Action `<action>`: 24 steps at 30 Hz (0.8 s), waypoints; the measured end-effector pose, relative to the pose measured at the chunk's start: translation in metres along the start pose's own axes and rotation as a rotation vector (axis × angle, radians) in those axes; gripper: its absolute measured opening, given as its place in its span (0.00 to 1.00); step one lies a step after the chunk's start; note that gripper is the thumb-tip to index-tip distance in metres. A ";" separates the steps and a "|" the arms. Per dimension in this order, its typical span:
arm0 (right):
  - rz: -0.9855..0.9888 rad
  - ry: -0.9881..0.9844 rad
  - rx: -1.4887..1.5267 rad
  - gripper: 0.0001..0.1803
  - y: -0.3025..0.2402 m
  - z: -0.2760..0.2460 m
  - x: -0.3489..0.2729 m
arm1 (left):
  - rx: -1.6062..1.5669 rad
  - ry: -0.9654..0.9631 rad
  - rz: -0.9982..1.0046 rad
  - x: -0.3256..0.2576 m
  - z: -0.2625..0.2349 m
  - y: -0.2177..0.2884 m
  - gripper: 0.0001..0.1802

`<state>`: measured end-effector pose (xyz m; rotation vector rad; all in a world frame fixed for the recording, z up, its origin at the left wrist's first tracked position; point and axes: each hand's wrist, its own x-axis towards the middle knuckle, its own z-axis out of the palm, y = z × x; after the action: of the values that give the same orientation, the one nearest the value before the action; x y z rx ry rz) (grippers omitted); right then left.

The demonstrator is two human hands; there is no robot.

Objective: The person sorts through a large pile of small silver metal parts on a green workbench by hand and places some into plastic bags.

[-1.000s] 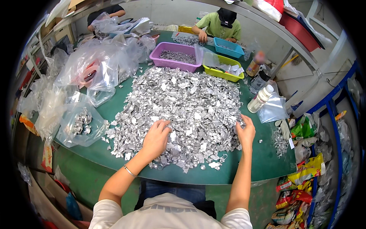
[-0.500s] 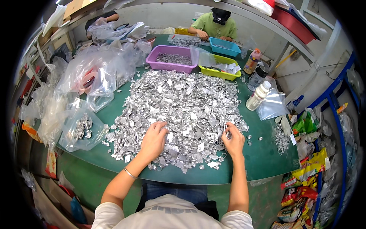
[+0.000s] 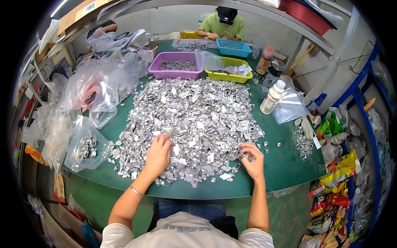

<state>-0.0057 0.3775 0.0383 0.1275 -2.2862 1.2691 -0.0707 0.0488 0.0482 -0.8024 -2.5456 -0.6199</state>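
Observation:
A wide heap of small silver metal pieces (image 3: 194, 115) covers the middle of the green table. At its near left part, my left hand (image 3: 159, 155) reaches over the pieces, fingers bent and a little apart, with nothing visible in them. By the heap's right edge, my right hand (image 3: 253, 163) is curled, palm partly showing, around a small silver metal piece (image 3: 249, 157); its exact shape is too small to make out. A few loose silver pieces (image 3: 266, 144) lie on the table just right of that hand.
A purple tub (image 3: 175, 74), a lime-green basket (image 3: 229, 77) and a blue tray (image 3: 234, 42) stand beyond the heap. A white bottle (image 3: 273, 97) is at right, near a pile of metal rings (image 3: 304, 144). Clear plastic bags (image 3: 89, 78) crowd the left. Across the table sits a person (image 3: 223, 25).
My right hand has turned slightly, so the silver piece in its fingers shows more. My left hand stays over the near part of the heap. The whole view has shifted a little.

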 end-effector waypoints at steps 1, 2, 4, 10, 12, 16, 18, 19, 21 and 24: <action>0.032 0.032 0.034 0.07 0.006 -0.002 0.001 | 0.002 0.001 -0.003 0.000 0.000 0.000 0.10; 0.103 0.098 0.034 0.09 0.012 -0.004 0.002 | -0.003 -0.012 -0.013 -0.001 0.000 0.000 0.09; 0.255 0.182 0.045 0.09 0.037 -0.011 0.011 | -0.004 -0.016 -0.008 0.002 0.000 0.002 0.10; 0.417 0.319 -0.251 0.12 0.074 -0.013 0.078 | 0.005 -0.039 -0.020 0.003 -0.001 0.004 0.10; 0.375 0.282 -0.340 0.11 0.075 -0.006 0.097 | 0.008 -0.042 -0.019 0.004 -0.001 0.005 0.10; 0.372 0.184 -0.482 0.10 0.080 0.003 0.111 | 0.019 -0.048 -0.015 0.004 -0.003 0.004 0.09; 0.380 0.206 -0.464 0.10 0.079 0.003 0.107 | 0.024 -0.042 -0.011 0.003 -0.002 0.004 0.09; 0.373 0.238 -0.398 0.10 0.084 0.002 0.103 | 0.024 -0.038 -0.009 0.003 -0.002 0.004 0.09; 0.362 0.302 -0.272 0.10 0.099 0.002 0.093 | 0.023 -0.034 0.000 0.005 -0.002 0.004 0.10; 0.354 0.439 -0.076 0.11 0.110 -0.009 0.087 | 0.022 -0.033 0.006 0.007 0.000 0.006 0.10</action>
<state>-0.1126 0.4608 0.0000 -0.5516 -2.0176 1.2248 -0.0722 0.0558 0.0534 -0.8191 -2.5738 -0.5804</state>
